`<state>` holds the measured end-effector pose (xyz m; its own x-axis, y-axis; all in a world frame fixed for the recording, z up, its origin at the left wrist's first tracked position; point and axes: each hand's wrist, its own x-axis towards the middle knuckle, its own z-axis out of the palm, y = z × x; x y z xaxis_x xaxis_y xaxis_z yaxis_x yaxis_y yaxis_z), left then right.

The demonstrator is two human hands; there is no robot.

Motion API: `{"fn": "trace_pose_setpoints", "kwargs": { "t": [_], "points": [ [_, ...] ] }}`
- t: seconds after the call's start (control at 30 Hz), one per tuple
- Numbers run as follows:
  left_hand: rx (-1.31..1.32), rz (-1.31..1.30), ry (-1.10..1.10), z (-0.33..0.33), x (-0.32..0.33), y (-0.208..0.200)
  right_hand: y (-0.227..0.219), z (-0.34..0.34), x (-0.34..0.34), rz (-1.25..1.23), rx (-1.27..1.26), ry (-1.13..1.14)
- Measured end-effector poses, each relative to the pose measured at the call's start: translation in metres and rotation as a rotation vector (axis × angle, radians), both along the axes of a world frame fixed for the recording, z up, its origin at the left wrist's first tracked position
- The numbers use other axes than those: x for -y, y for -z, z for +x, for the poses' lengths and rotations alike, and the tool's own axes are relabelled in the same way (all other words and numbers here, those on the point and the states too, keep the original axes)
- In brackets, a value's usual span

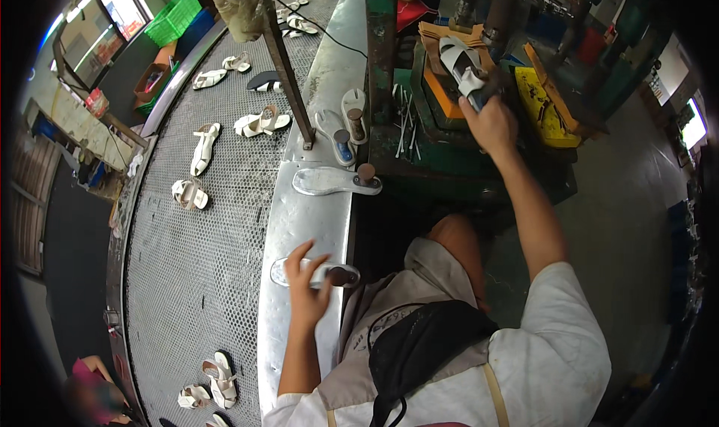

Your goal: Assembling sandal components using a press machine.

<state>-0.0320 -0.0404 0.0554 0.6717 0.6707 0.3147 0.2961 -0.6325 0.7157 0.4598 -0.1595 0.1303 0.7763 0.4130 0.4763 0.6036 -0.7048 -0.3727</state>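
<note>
My right hand (494,122) is closed around the near end of a white sandal (458,58). The sandal lies over an orange-edged pad (443,94) on a green machine; my fingers partly hide its heel end. Over the metal ledge, my left hand (308,288) has its fingers apart and holds nothing. Beneath and beside it lies a sole-shaped metal plate (281,273) with a brown knob. Another knobbed sole plate (323,180) lies farther up the ledge. Beyond that, two more sole plates (329,127) (353,105) rest side by side.
Left of the ledge (299,225), a perforated conveyor (202,262) carries several white sandals (204,148). A metal post (288,71) rises at the ledge. Thin metal rods (408,123) and a yellow tray (541,108) flank the pad. A person (93,389) is at lower left.
</note>
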Motion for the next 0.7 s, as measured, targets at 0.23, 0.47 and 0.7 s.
{"fn": "trace_pose_setpoints", "kwargs": {
  "t": [0.23, 0.47, 0.7],
  "points": [
    [-0.022, -0.033, -0.659, -0.138, -0.03, 0.14, -0.021, 0.037, -0.034, -0.337, -0.075, 0.091],
    [-0.305, 0.233, -0.692, -0.112, -0.028, 0.134, -0.02, 0.086, -0.036, -0.4, -0.083, 0.062],
    [-0.359, 0.238, -0.711, -0.118, -0.02, 0.127, -0.045, 0.07, -0.032, -0.493, -0.065, -0.033]
  ]
}}
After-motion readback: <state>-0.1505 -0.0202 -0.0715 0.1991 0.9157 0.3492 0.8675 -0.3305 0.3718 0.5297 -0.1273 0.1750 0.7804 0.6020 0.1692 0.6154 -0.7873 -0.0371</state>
